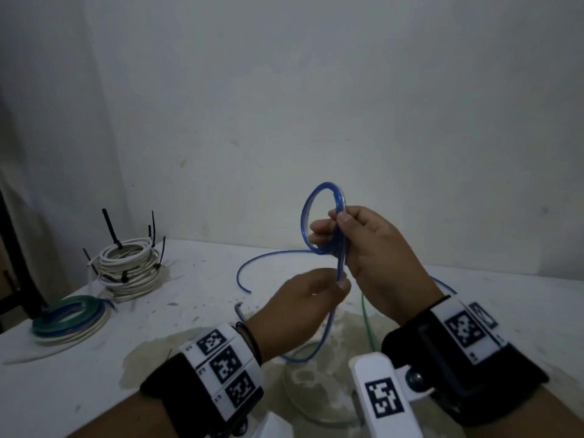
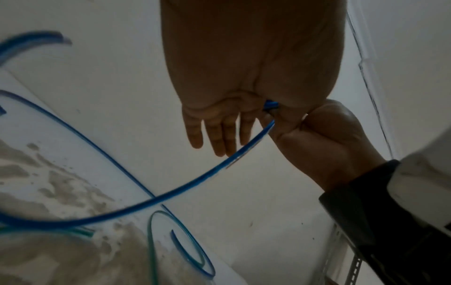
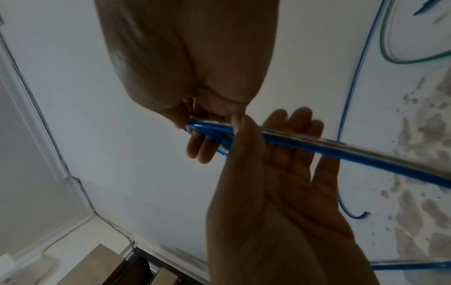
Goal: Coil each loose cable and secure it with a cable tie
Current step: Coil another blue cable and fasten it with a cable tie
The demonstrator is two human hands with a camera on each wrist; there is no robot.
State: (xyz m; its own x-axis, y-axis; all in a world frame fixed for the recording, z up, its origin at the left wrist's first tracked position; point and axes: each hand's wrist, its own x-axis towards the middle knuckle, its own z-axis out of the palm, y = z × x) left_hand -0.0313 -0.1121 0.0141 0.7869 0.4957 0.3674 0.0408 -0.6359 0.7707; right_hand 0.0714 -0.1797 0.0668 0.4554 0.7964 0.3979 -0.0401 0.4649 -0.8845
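Against a bare, pale wall, a person worked over a white tabletop (image 1: 189,311) whose near middle was blotched with a brownish stain. Above that stain, the right hand (image 1: 373,245) curled its fingers and thumb round a small coil of the blue cable (image 1: 319,216), holding the finished turns upright and gathered, apparently so they would not spring apart. Just below it, the left hand (image 1: 306,308) pinched the strand running down from the coil between thumb and forefinger, its other fingers relaxed and straight, evidently feeding and steering the slack for the next turn. The rest of the cable drooped in a loop to the stained patch, and one free end curved toward the middle of the tabletop. No tie was yet on this coil, so the job looked only part done.

A loose green cable (image 1: 368,324) lay on the tabletop beneath the right wrist, seemingly waiting its turn. Near the far left corner stood a stack of white coils (image 1: 129,267) bristling with black cable ties (image 1: 110,229), and closer along the left edge lay flat coils of green, blue and white cable (image 1: 69,320), set well apart from the working area.
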